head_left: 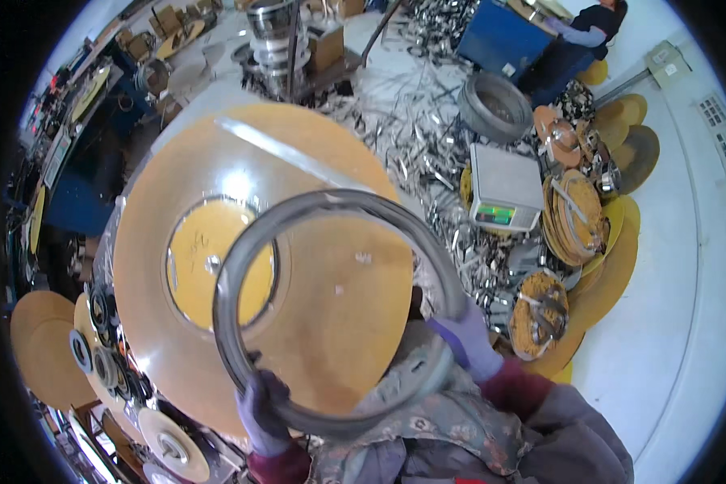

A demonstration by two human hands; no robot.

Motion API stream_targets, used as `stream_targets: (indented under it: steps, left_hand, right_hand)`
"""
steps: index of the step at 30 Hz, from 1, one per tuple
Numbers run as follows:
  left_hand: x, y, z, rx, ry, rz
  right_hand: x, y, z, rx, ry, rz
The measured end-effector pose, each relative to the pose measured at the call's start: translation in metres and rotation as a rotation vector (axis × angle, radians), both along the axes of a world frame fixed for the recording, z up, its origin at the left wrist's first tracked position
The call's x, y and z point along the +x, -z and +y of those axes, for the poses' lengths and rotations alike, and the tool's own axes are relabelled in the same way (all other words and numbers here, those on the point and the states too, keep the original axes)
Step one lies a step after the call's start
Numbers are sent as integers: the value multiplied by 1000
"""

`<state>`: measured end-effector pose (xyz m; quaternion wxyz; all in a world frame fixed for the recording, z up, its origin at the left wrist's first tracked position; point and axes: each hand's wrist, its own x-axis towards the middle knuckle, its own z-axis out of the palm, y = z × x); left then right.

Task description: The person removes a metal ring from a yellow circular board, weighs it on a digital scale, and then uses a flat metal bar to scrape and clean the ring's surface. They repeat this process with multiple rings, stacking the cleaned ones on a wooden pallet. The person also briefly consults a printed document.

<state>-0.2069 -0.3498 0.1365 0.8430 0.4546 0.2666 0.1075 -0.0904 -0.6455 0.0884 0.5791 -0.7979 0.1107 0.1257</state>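
A large grey ring (339, 199), apparently metal, is held up in front of me, tilted, over a big round tan disc (339, 339). My left hand (264, 406), in a grey-purple glove, grips the ring's lower left. On its right side my right hand (469, 342), gloved too, is closed around the rim; part of its fingers is hidden by the ring. Through the ring's opening shows the tan disc and part of a yellow round centre plate (200, 274) with a shiny rim. A pale flat strip (290, 152) lies across the disc's far part.
Shiny metal strips (427, 161) are heaped on the floor beyond and right of the disc. A white scale (504, 181) stands there, near stacked round pieces (573, 218). Black and grey rings (105, 363) lie at the left. A person (593, 32) is at a blue box, far right.
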Motion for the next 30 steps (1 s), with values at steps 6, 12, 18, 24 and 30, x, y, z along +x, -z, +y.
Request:
stream_targets:
  steps: [6,12,18,24,30]
  left_hand:
    - [116,-22,-23,125,32,-194]
    - [206,-39,-114,70,199,-125]
    - [309,-34,-235,9,282,130]
    - [448,-15,-317,-10,511,-60]
    - [543,2,-347,-126,546,2]
  right_hand:
    - [93,-47,-34,178,83,-338]
    - [118,-55,-136,139,504,-86]
    - [190,-53,-259,100,448,-292]
    - [291,-53,-350,120,541,-256]
    - [367,-51,-379,-118,571,-383]
